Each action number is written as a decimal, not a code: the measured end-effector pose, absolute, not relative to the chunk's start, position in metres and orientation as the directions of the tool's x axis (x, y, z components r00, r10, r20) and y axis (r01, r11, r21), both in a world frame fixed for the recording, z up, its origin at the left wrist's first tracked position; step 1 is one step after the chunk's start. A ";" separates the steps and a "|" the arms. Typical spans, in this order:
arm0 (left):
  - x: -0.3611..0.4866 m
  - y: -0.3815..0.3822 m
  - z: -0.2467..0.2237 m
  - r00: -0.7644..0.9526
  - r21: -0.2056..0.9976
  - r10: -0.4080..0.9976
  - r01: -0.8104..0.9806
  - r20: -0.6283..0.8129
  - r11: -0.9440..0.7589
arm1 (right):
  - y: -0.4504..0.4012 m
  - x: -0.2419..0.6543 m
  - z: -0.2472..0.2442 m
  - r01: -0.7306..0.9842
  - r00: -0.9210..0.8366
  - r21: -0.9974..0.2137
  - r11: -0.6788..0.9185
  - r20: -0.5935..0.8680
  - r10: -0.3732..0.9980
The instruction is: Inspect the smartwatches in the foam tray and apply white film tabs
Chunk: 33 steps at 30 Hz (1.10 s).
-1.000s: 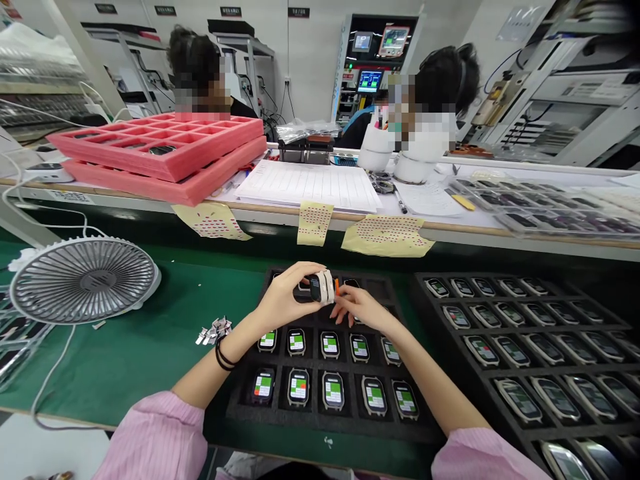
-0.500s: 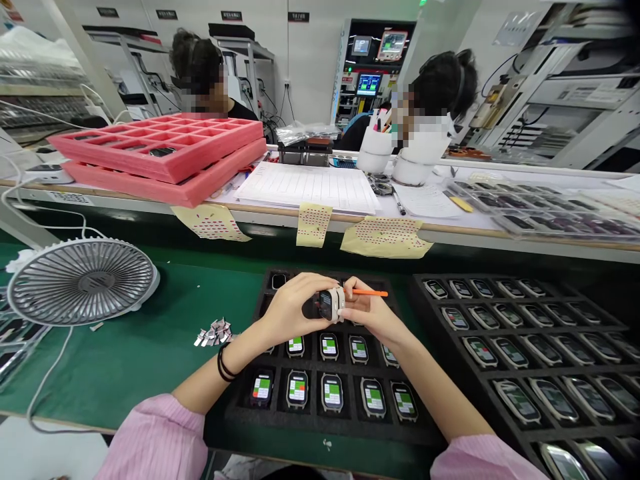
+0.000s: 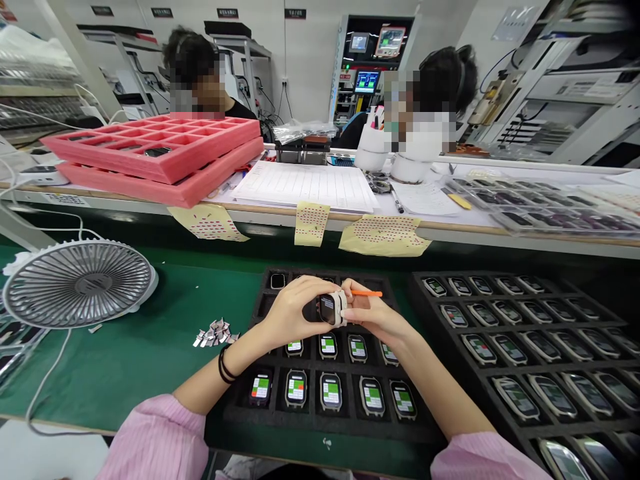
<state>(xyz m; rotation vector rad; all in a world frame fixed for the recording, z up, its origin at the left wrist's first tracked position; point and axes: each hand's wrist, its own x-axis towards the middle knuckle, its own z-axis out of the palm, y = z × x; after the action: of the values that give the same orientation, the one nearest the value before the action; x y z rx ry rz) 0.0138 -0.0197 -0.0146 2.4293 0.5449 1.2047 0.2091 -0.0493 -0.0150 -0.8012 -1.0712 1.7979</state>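
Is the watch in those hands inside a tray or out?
Out: the left hand holds the watch on edge above the black tray, while the right hand grips an orange stick.

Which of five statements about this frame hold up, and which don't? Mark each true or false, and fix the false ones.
1. The left hand holds a watch. True.
2. The orange stick is in the left hand. False: the orange stick is in the right hand.
3. The fan is to the right of the central black tray. False: the fan is to its left.
4. Two pink trays are stacked one on the other. True.
5. The front-row screens in the central black tray are all dark. False: the front-row screens are lit.
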 end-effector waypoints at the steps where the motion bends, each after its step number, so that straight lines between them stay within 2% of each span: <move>1: 0.014 -0.020 -0.015 0.558 0.487 0.493 0.174 0.667 -0.856 | -0.050 0.209 -0.015 -0.354 -0.400 -0.906 -0.232 -0.077 0.913; 13: 0.017 -0.022 -0.015 0.532 0.471 0.478 0.160 0.699 -0.868 | -0.051 0.204 -0.017 -0.373 -0.303 -0.920 -0.121 -0.002 0.953; 15: 0.015 -0.023 -0.012 0.501 0.473 0.488 0.168 0.714 -0.865 | -0.051 0.209 -0.013 -0.335 -0.236 -0.942 -0.002 0.082 0.968; 17: 0.012 -0.024 -0.009 0.477 0.512 0.526 0.173 0.704 -0.841 | -0.054 0.218 -0.008 -0.264 -0.076 -0.943 0.204 0.231 0.970; 19: 0.009 -0.026 -0.007 0.472 0.590 0.586 0.160 0.659 -0.791 | -0.062 0.225 -0.003 -0.173 0.070 -0.887 0.429 0.423 0.903; 22: 0.008 -0.030 -0.006 0.476 0.679 0.645 0.126 0.598 -0.723 | -0.077 0.229 0.001 -0.080 0.094 -0.740 0.668 0.662 0.744; 27: 0.009 -0.035 -0.003 0.478 0.676 0.634 0.107 0.609 -0.729 | -0.086 0.222 -0.002 0.004 0.077 -0.613 0.790 0.788 0.611; 33: 0.008 -0.037 0.000 0.479 0.673 0.633 0.111 0.608 -0.731 | -0.084 0.221 -0.005 0.068 0.051 -0.610 0.789 0.792 0.608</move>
<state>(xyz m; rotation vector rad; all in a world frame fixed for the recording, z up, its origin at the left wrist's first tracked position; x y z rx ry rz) 0.0085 -0.0369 -0.0005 2.1678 0.6133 1.2186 0.2212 -0.0839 -0.0054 -0.5761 -1.4813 0.4468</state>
